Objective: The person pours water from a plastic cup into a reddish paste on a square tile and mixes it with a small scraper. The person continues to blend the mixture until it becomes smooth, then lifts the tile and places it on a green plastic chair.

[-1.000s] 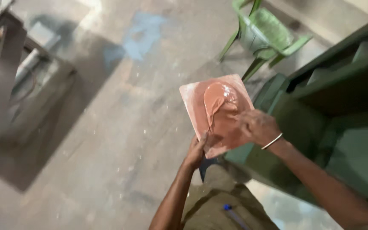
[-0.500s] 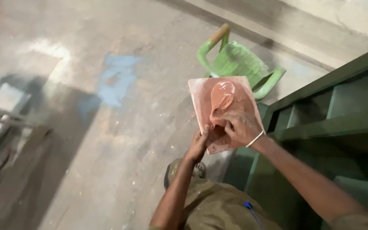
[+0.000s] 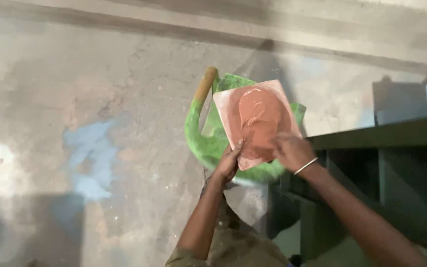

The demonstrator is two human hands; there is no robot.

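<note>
Green chair (image 3: pixel 208 143) now directly beneath paste-covered square board (image 3: pixel 258 121), both hands gripping.

square board (image 3: pixel 258 121) | reddish-pink, flat, tilted | smeared with glossy red-brown paste (image 3: pixel 257 116) along its middle | held up by near edge

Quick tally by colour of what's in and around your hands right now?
Reddish-brown: 1, square board smeared with paste, held by left hand and right hand
Green: 2, plastic chair, metal frame
Silver: 1, bangle
Total: 4
</note>
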